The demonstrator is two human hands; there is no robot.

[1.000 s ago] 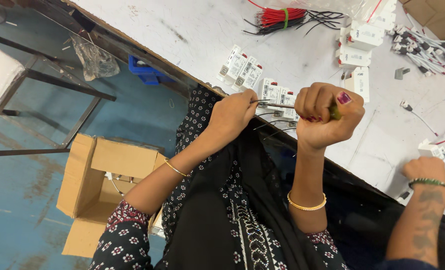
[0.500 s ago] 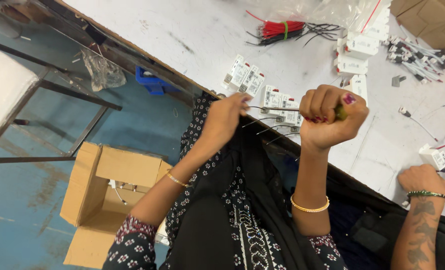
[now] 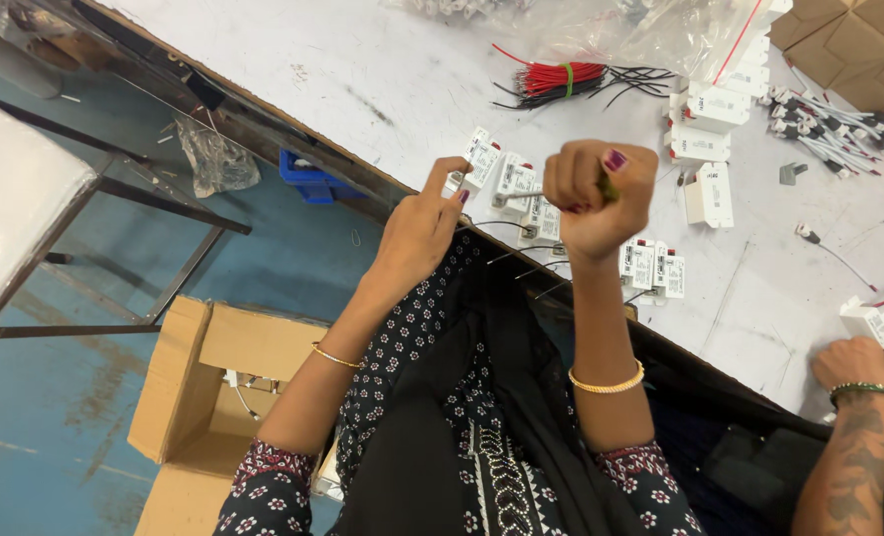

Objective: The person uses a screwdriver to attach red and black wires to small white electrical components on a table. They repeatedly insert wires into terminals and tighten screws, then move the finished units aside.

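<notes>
Screwdriver (image 3: 521,196), stiff and light, is gripped by its handle in the fisted right hand (image 3: 596,194); the small rigid white module (image 3: 479,164) is pinched by the left hand (image 3: 424,223).

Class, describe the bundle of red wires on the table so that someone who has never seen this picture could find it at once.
Start at the white table and look along its far side, beyond the raised right hand. There, beside a clear plastic bag, lies the bundle of red wires. Unlike the loose white-tipped wires nearby, it is tied with a green band and ends in black tips.
</notes>
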